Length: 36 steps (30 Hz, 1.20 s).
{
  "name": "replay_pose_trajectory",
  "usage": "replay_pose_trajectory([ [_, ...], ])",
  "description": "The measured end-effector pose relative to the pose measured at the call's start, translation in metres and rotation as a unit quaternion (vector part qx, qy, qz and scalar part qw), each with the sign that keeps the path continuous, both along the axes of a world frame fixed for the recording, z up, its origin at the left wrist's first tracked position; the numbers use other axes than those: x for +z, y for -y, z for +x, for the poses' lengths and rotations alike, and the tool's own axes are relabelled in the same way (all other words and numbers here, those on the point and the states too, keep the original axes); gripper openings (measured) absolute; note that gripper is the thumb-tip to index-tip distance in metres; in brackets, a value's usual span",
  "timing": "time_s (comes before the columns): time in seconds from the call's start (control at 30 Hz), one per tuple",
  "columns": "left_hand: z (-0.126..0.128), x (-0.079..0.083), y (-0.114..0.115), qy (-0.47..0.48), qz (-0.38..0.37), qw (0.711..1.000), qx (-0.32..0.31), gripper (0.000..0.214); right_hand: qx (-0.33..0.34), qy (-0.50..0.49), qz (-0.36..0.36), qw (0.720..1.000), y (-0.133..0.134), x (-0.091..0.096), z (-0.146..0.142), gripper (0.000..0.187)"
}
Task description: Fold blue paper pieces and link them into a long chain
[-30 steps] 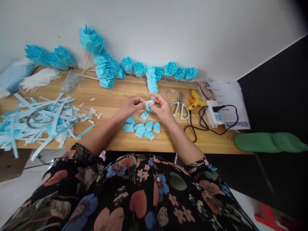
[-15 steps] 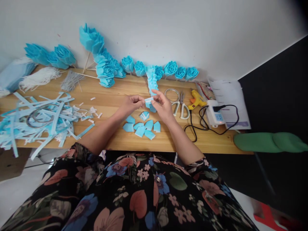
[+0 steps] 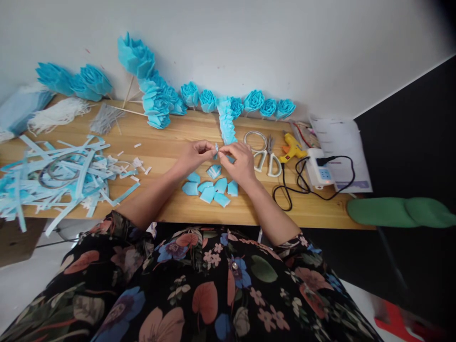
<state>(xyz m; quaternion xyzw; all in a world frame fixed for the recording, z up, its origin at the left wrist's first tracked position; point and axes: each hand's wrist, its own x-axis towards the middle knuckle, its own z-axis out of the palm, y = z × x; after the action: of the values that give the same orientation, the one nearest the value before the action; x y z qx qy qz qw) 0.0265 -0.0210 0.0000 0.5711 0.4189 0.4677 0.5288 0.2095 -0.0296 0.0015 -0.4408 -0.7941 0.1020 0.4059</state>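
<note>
Above the middle of the table, my left hand [image 3: 198,155] pinches a small blue-and-white fabric piece [image 3: 216,148] between thumb and fingers. My right hand [image 3: 239,162] closes on the same piece from the other side, its fingertips nearly meeting those of the left. Most of the piece is hidden by the fingers. Just below the hands lies a blue petal with white folds [image 3: 214,171]. Several flat blue fabric petals [image 3: 207,194] are spread nearer the table's front edge. Behind the hands stands a row of overlapping pale-blue petals [image 3: 226,121].
White-handled scissors [image 3: 273,164], a tape ring [image 3: 255,141], a yellow glue gun [image 3: 294,147] and a white power strip [image 3: 319,168] with black cord lie to the right. Blue fabric flowers [image 3: 253,100] line the wall. A heap of fabric strips [image 3: 67,175] covers the left side.
The piece was stretched flat between my hands; now it is narrow and bunched upright. My right hand has moved slightly left and down, its fingers more closed.
</note>
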Motion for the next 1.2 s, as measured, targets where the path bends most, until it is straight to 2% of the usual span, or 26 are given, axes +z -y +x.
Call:
replay_pose_trajectory([
  [0.17,0.0,-0.0013,-0.0003,-0.014,0.023,1.0,0.0,0.029,-0.002,-0.001,-0.005,1.0,0.0004,0.0002,0.0003,0.013],
  [0.47,0.0007,0.0,-0.0009,0.011,0.004,1.0,-0.007,0.029,0.002,-0.029,-0.014,0.999,0.0006,-0.0001,0.0,0.017],
  [0.7,-0.0025,0.0064,-0.0023,0.009,-0.008,1.0,0.008,0.023,-0.002,-0.094,-0.057,0.994,-0.0026,0.004,0.004,0.018],
  [1.03,0.0007,0.0032,-0.0012,0.017,0.002,1.0,0.0,0.033,0.002,-0.048,0.002,0.999,0.0008,0.0005,-0.0011,0.015],
  [1.2,-0.0016,0.0073,-0.0018,0.014,0.005,1.0,-0.005,0.03,-0.004,-0.07,-0.005,0.998,-0.001,0.0023,0.0001,0.019],
])
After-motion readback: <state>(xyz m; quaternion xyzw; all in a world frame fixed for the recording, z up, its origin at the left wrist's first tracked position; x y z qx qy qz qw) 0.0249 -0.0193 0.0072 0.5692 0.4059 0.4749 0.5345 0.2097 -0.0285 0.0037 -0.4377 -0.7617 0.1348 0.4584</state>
